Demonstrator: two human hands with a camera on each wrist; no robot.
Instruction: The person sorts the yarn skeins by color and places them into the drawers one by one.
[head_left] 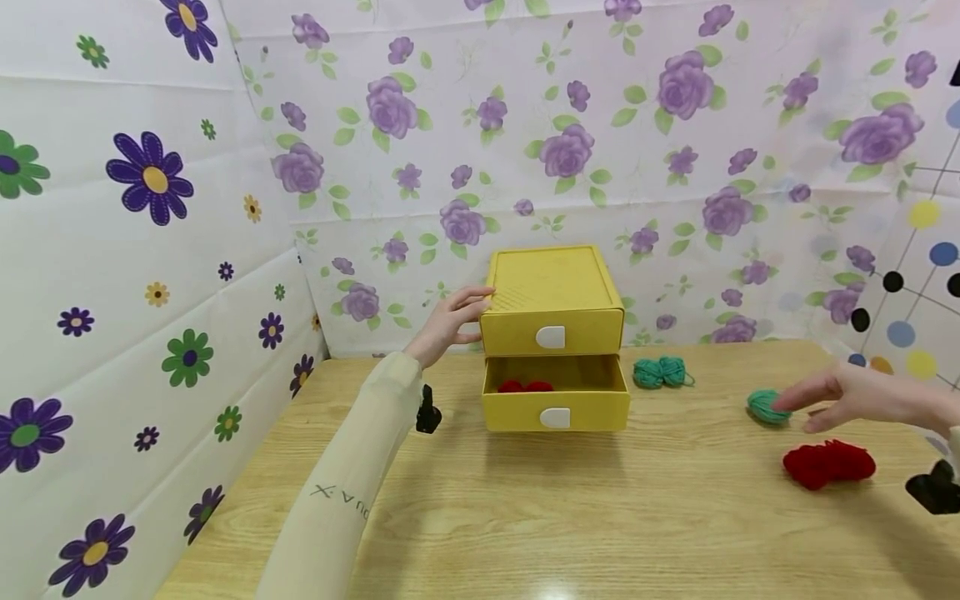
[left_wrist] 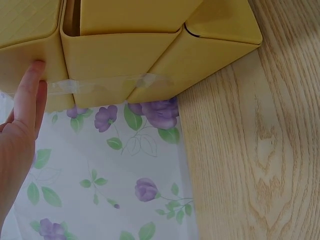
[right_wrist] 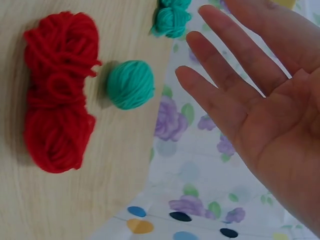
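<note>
A yellow drawer box (head_left: 555, 279) stands at the back of the table, its lower drawer (head_left: 517, 414) pulled out with red yarn (head_left: 525, 387) inside. My left hand (head_left: 448, 323) touches the box's left side near the top, fingers extended; the left wrist view shows its fingertips against the yellow wall (left_wrist: 95, 55). Above the table at the right hovers my right hand (head_left: 862, 396), fingers spread and holding nothing. Near it lie a green yarn ball (right_wrist: 131, 84) and a red yarn bundle (right_wrist: 61, 92), both apart from the palm in the right wrist view.
Two green yarn balls (head_left: 660, 372) sit together just right of the drawer box. Flowered sheeting (head_left: 420, 167) hangs behind the wooden table (head_left: 555, 517), and another patterned sheet (head_left: 97, 292) borders it on the left. The upper drawer (head_left: 585, 332) is closed.
</note>
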